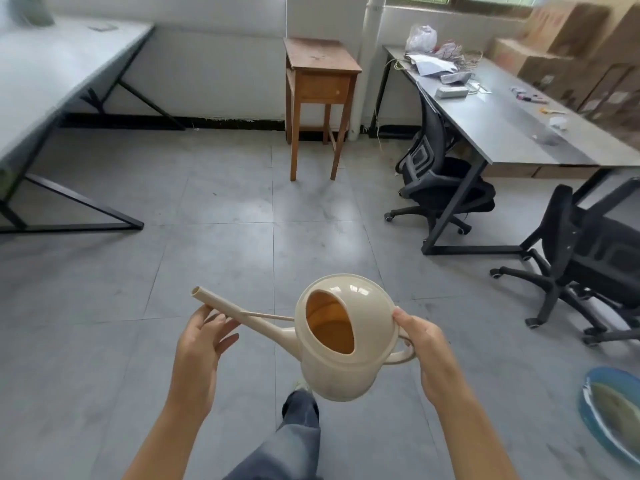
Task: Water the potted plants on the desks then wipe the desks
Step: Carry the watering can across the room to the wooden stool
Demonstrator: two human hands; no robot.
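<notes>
- I am carrying the cream plastic watering can (341, 341) at lower centre of the frame, above the floor, between both hands.
- My right hand (427, 355) is clamping its grip on the loop handle at the can's right side.
- My left hand (199, 344) is keeping its grip apart, fingers cupped loosely under the long spout.
- Water is showing through the can's top opening, so I am judging it moderately heavy and liable to slosh; the shell looks rigid and smooth.
- I am judging the handle the firm hold, the spout only a steadying point.
- The white counter (52, 74) at upper left is carrying a blurred green shape, possibly a plant.
</notes>
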